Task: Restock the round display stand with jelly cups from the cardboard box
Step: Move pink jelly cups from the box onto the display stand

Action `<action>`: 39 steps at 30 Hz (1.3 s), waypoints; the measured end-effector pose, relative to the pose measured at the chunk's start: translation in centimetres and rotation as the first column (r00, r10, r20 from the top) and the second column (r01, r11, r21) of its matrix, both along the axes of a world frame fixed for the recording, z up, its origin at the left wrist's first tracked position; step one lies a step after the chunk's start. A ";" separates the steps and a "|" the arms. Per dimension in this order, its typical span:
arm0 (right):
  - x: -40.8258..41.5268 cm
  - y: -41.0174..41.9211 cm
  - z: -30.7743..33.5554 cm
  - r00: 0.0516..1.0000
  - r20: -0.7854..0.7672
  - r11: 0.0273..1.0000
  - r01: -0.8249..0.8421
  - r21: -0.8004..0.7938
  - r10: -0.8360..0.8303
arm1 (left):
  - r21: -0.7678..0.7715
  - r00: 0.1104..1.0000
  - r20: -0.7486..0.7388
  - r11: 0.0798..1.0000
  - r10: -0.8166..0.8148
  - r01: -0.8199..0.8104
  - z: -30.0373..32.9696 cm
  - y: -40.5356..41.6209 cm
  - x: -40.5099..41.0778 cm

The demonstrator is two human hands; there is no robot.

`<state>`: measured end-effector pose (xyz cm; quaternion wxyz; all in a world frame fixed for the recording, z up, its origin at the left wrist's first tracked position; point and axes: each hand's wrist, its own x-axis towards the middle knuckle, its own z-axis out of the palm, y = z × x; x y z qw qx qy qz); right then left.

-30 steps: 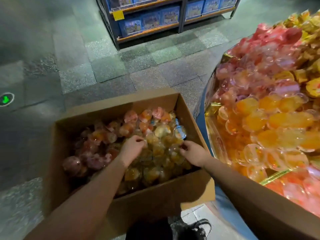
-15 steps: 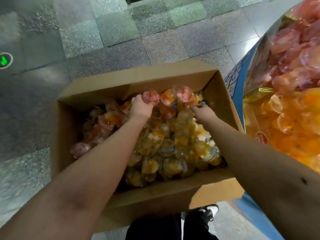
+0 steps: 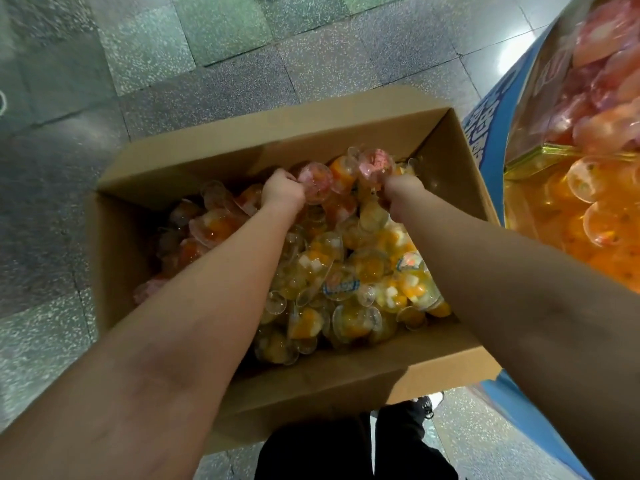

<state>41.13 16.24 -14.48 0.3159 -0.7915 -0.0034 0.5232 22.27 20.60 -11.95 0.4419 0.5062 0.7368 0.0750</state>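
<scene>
An open cardboard box (image 3: 332,379) on the floor holds a heap of clear jelly cups (image 3: 349,271), yellow and orange near me, pink and red at the far end. Both arms reach deep into it. My left hand (image 3: 281,192) is curled around a pink jelly cup (image 3: 316,183) at the far side. My right hand (image 3: 401,188) is curled among the cups there, with another pink-lidded cup (image 3: 375,164) just above its fingers. The round display stand (image 3: 491,109) rises at the right, its bins full of orange cups (image 3: 595,216) and pink cups (image 3: 602,98).
Grey tiled floor (image 3: 221,64) surrounds the box on the left and far side. The stand's blue printed wall almost touches the box's right side. My dark trouser legs and a shoe (image 3: 427,405) stand just behind the box's near wall.
Both hands have moved from the middle of the box to its far end and curled around pink cups. The view has tilted down, so the shelves behind are out of sight.
</scene>
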 end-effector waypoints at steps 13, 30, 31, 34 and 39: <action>1.3 -13.5 9.2 0.995 -0.097 0.959 0.012 0.285 0.017 | -0.112 0.929 0.337 0.987 0.150 -0.119 7.5 -10.5 -0.5; 15.7 -42.2 21.6 0.965 0.080 0.864 0.186 0.469 -0.251 | -0.107 0.715 0.672 0.930 -0.194 0.352 18.9 -30.1 19.3; 16.5 -43.9 21.8 0.953 0.075 0.852 0.226 0.472 -0.295 | -0.097 0.698 0.681 0.917 -0.223 0.388 19.1 -31.3 20.7; 18.6 -49.1 22.1 0.911 0.056 0.803 0.328 0.498 -0.407 | -0.106 0.667 0.688 0.870 -0.286 0.482 19.6 -34.5 24.6; 21.6 -56.6 21.0 0.822 0.019 0.729 0.494 0.474 -0.569 | -0.210 0.658 0.702 0.804 -0.273 0.557 19.4 -40.1 31.1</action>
